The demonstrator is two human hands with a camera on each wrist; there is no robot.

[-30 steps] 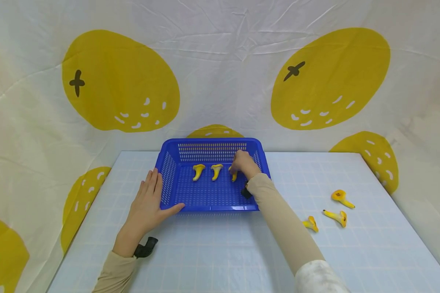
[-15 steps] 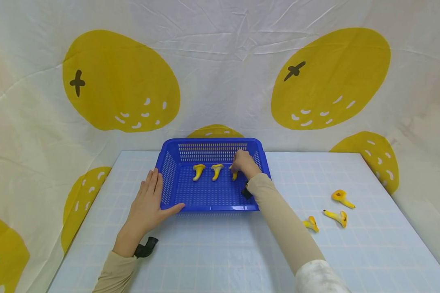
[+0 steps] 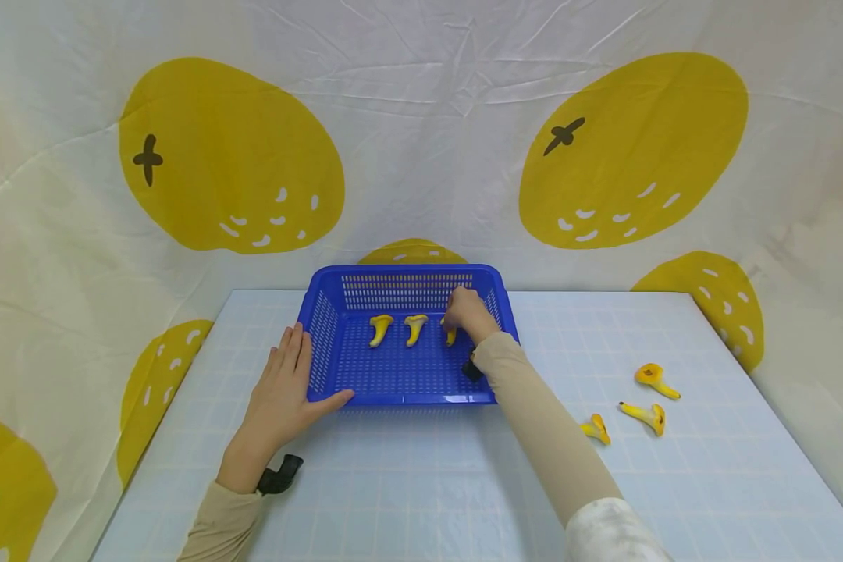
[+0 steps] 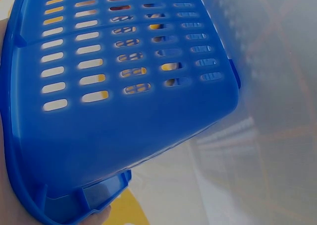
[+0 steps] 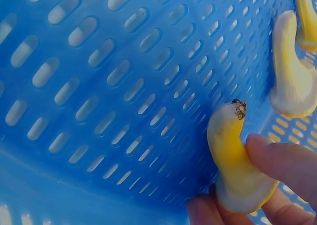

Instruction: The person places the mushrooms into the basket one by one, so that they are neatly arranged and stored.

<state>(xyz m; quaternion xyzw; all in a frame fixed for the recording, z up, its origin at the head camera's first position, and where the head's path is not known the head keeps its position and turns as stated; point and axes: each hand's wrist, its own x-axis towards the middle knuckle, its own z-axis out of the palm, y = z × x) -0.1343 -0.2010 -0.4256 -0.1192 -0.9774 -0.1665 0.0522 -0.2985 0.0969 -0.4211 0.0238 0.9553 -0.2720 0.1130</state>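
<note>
A blue perforated plastic basket (image 3: 407, 400) stands on the table, and my left hand (image 3: 281, 390) rests at its left front corner with straight fingers along the side and the thumb over the front rim. Inside, my right hand (image 3: 469, 312) pinches a yellow chanterelle mushroom (image 5: 230, 155) between thumb and fingers, close over the basket floor, its dark-tipped stem showing in the right wrist view. Two more chanterelles lie in a row to its left: a middle one (image 3: 415, 329) and a left one (image 3: 380, 331). The left wrist view shows the basket's slotted outer wall (image 4: 124, 140).
On the table (image 3: 393, 499) to the right lie three loose chanterelles: one (image 3: 656, 381) farthest back, one (image 3: 644, 417) in front of it, and one (image 3: 595, 429) partly hidden by the right sleeve (image 3: 548, 437). A white cloth (image 3: 421, 156) with yellow fruit prints hangs behind.
The chanterelle under my right hand has shifted very slightly to the right. My left hand and the basket have stayed in place.
</note>
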